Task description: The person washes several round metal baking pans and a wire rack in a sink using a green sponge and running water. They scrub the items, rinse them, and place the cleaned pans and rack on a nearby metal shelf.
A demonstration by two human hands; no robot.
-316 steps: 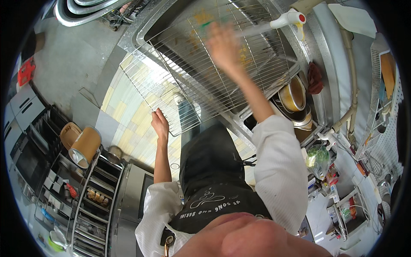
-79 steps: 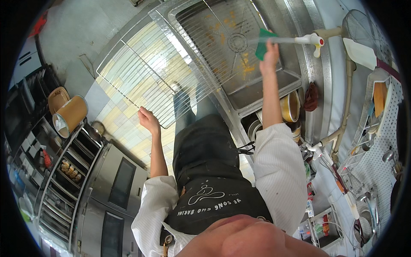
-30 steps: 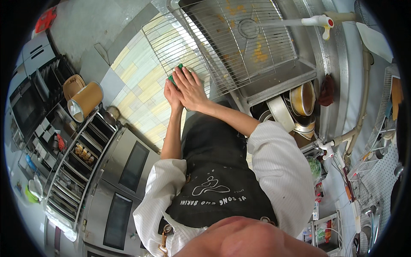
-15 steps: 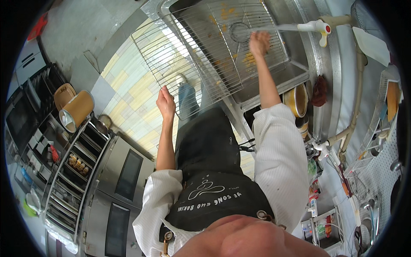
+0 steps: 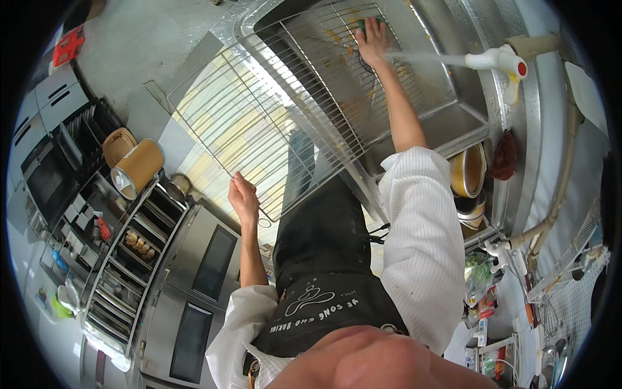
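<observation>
A wire cooling rack lies tilted across the near left rim of a steel sink, partly over the basin and partly over the floor. My left hand is closed on the rack's near left edge. Over the basin, my right hand presses a green scouring pad to the far part of the rack; its fingers hide most of the pad. Water from a white tap streams leftward to my right wrist. Orange-yellow bits of residue spot the basin beneath the wires.
Steel oven doors and a rack of trays stand at the left, with a brown drum above them. Gold-coloured tins sit beside the sink at the right. A dark red cloth hangs by the wall.
My right hand has moved farther up and left over the rack, and the green pad now shows under it. My left hand and the rack's near edge have come lower and nearer me.
</observation>
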